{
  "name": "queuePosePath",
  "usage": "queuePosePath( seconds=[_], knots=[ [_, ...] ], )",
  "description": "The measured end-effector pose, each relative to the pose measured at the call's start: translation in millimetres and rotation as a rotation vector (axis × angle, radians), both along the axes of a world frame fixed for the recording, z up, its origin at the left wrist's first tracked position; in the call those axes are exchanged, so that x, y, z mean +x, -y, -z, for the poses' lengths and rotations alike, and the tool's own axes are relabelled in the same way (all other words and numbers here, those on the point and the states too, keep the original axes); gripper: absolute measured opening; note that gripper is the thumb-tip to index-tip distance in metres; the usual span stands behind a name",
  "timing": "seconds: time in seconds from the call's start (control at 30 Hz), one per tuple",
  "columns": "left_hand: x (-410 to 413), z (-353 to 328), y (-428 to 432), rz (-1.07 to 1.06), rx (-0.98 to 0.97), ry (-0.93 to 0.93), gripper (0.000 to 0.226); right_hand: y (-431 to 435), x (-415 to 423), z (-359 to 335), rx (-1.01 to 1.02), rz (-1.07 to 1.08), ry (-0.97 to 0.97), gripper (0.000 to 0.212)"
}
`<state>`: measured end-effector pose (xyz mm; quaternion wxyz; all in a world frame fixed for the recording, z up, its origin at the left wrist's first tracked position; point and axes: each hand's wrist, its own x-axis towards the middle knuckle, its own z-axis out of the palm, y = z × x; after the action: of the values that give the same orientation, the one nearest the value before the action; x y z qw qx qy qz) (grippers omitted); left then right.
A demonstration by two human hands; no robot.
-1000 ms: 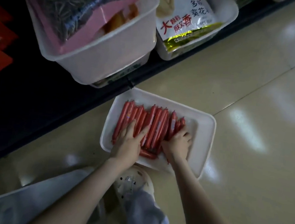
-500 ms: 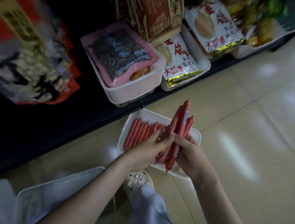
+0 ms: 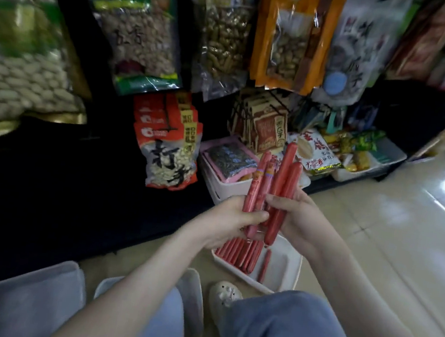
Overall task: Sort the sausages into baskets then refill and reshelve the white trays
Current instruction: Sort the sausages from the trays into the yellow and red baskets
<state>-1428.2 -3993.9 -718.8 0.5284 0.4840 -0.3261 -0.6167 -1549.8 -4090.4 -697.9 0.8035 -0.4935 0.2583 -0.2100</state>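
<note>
My left hand (image 3: 230,222) curls round the thin sausages (image 3: 254,191), and my right hand (image 3: 303,219) grips the thick sausages (image 3: 287,181), upright and split by size for sorting, I judge. The white tray (image 3: 285,261) lies on the floor (image 3: 374,241) at six o'clock.

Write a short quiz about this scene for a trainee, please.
1. True or false: the left hand and the right hand both grip sausages.
2. Where does the tray stand? A: on the floor. B: on a shelf. C: on the lap.
3. Fill in: the tray holds more ___.
Key: 1 true; 2 A; 3 sausages.
</note>
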Motion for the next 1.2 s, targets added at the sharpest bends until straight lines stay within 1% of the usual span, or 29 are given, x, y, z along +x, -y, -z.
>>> queuePosePath(
  seconds=[0.13, 0.2, 0.3, 0.4, 0.5, 0.6, 0.73, 0.83, 0.93, 1.1, 1.2],
  knots=[
    [9, -19, -40, -0.098, -0.022, 0.053, 0.017, -43, 11, -21, -0.11, 0.01, -0.017, 0.03],
    [18, -26, -62, -0.135, -0.041, 0.059, 0.018, -66, 21, -29, -0.089, -0.011, -0.011, 0.029],
    [36, -34, -95, -0.169, -0.074, 0.007, 0.02, -98, 43, -35, -0.064, -0.071, -0.011, 0.029],
    [58, -39, -127, -0.232, -0.063, -0.027, 0.025, -124, 70, -37, -0.03, -0.14, -0.032, 0.035],
    [79, -42, -163, -0.28, -0.042, -0.03, 0.032, -147, 101, -39, -0.06, -0.23, -0.067, 0.032],
    [101, -46, -201, -0.321, -0.033, -0.041, 0.032, -172, 132, -41, -0.022, -0.3, -0.019, 0.033],
    [118, -52, -250, -0.352, -0.031, -0.034, 0.03, -208, 168, -46, 0.062, -0.379, 0.127, 0.036],
    [123, -56, -279, -0.424, -0.035, -0.033, 0.027, -234, 186, -50, 0.068, -0.43, 0.175, 0.03],
    [124, -60, -300, -0.518, -0.021, 0.005, 0.025, -253, 197, -51, 0.044, -0.458, 0.143, 0.031],
    [107, -62, -315, -0.718, -0.026, 0.011, 0.016, -274, 195, -49, -0.081, -0.589, 0.031, 0.048],
    [96, -66, -319, -0.764, 0.005, 0.039, 0.016, -274, 190, -48, -0.069, -0.681, 0.034, 0.046]
  ],
)
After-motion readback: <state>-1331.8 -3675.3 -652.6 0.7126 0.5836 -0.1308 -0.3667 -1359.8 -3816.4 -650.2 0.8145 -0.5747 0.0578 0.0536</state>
